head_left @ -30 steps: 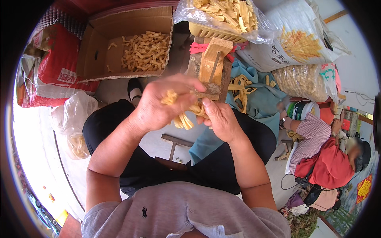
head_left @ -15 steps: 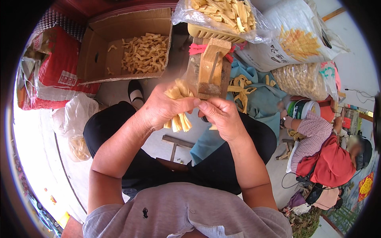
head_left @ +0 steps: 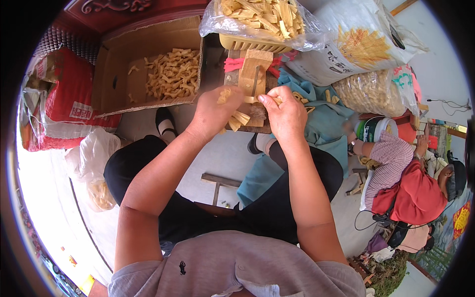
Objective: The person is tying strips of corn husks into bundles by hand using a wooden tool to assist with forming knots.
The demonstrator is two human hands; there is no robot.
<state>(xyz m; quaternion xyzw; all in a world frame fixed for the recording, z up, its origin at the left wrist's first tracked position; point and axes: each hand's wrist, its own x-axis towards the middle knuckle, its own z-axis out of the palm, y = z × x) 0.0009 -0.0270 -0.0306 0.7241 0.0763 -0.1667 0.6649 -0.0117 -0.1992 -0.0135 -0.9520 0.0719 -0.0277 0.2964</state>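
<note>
A bundle of pale yellow flat strips (head_left: 239, 120) is closed in my left hand (head_left: 212, 113), with ends poking out above and below the fingers. My right hand (head_left: 288, 115) pinches one end of a single yellow strip (head_left: 251, 99), whose other end runs to my left hand. This strip is stretched across the front of an upright wooden block (head_left: 256, 64) that has a dark slot down its middle. The block stands on a worn wooden board (head_left: 232, 77), tied with pink cloth (head_left: 233, 64). Whether the strip touches the slot I cannot tell.
Left of the board is a cardboard box (head_left: 111, 59) with many small yellow twisted pieces (head_left: 173, 74). Behind stands a yellow basket (head_left: 255, 43) of strips. Blue cloth (head_left: 324, 146) drapes on the right, near a white sack (head_left: 316, 57). A person in red (head_left: 420, 193) sits farther right.
Both hands have moved forward from above my lap to the wooden block. They have drawn apart, and a strip now spans between them.
</note>
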